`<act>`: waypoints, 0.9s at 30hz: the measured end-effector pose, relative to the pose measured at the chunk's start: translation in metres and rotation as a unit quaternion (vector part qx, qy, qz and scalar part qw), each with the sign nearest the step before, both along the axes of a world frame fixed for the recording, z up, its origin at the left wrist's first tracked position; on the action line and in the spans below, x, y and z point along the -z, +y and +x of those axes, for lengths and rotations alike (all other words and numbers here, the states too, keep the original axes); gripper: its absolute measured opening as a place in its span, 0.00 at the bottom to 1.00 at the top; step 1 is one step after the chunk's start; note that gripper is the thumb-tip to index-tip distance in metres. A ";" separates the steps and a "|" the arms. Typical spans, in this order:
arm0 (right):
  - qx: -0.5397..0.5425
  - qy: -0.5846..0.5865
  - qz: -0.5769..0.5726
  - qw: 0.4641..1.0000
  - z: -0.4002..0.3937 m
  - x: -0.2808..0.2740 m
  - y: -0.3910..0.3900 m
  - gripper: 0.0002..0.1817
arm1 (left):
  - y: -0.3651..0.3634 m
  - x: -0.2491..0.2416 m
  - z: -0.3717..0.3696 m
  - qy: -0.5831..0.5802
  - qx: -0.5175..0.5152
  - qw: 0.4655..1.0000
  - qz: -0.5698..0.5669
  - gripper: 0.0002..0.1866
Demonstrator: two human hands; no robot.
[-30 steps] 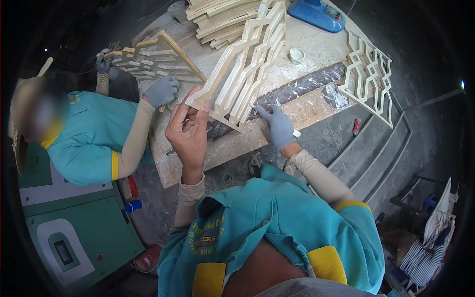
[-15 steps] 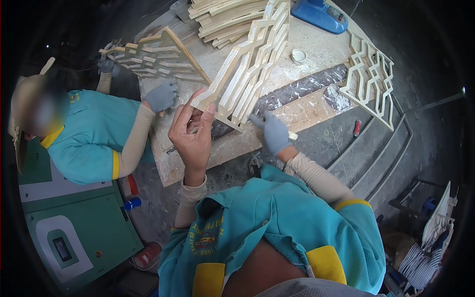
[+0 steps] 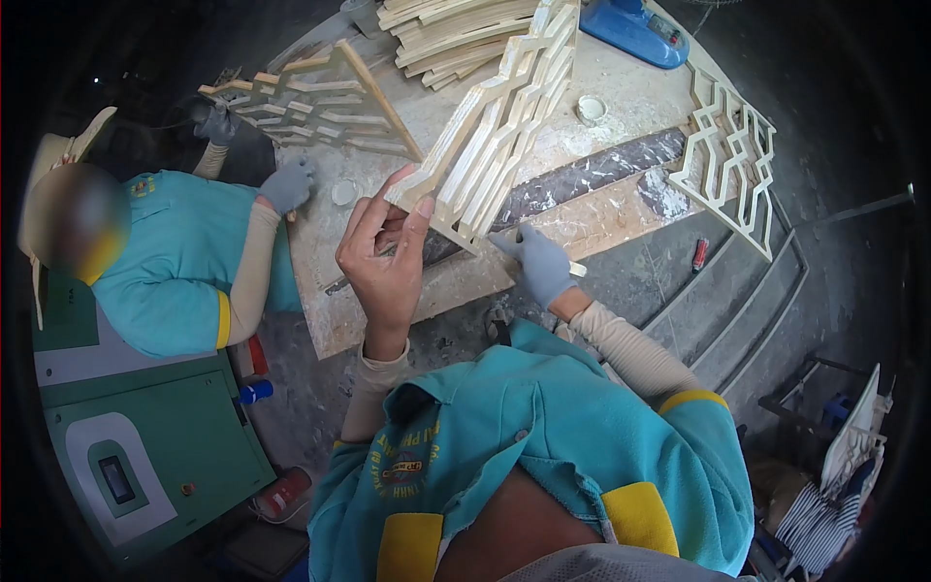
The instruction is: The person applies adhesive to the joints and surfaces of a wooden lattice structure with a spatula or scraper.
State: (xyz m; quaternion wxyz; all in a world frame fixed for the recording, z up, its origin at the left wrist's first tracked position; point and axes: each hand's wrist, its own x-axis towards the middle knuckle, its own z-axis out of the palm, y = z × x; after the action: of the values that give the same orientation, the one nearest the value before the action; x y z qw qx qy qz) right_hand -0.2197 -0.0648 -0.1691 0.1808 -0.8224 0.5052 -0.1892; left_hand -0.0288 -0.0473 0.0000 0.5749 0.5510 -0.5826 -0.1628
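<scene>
Toward the lattice's lower corner the gloved right hand (image 3: 540, 264) has slid over the last second, while the co-worker's near hand (image 3: 288, 186) has drawn back to the table's edge, baring a small round dish (image 3: 344, 192). The bare left hand (image 3: 383, 267) keeps its hold on the lattice (image 3: 488, 145), fingers and thumb pinching the lower left corner.

The lattice slants over the table (image 3: 635, 215), its near end raised and its far end reaching the top of the view; whether that end rests on anything cannot be told. The right hand has its forefinger stretched out at the bottom corner, touching or just beside it. A pale stub (image 3: 577, 269) sticks out behind the palm, but whether the other fingers close on it cannot be told.

To the left, a second lattice (image 3: 315, 109) stands tilted, the co-worker's far hand (image 3: 215, 124) at its outer end. Curved strips (image 3: 456, 37) are piled at the back of the table, with a blue device (image 3: 630, 34) to their right. Nearer lies a small cup (image 3: 591, 110), behind a dark, white-smeared bar (image 3: 592, 175). A third lattice (image 3: 725, 153) leans past the table's right end.
</scene>
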 end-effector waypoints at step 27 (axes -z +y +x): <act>0.263 -0.304 0.032 0.915 -0.044 0.034 0.064 0.20 | 0.018 -0.003 -0.047 0.121 0.101 0.987 0.035 0.19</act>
State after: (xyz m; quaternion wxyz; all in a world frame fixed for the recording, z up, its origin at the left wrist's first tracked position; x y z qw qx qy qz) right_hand -0.2640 -0.0005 -0.2030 0.2954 -0.5562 0.6301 -0.4543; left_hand -0.0756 -0.0292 0.0026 0.6022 0.4854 -0.5551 -0.3060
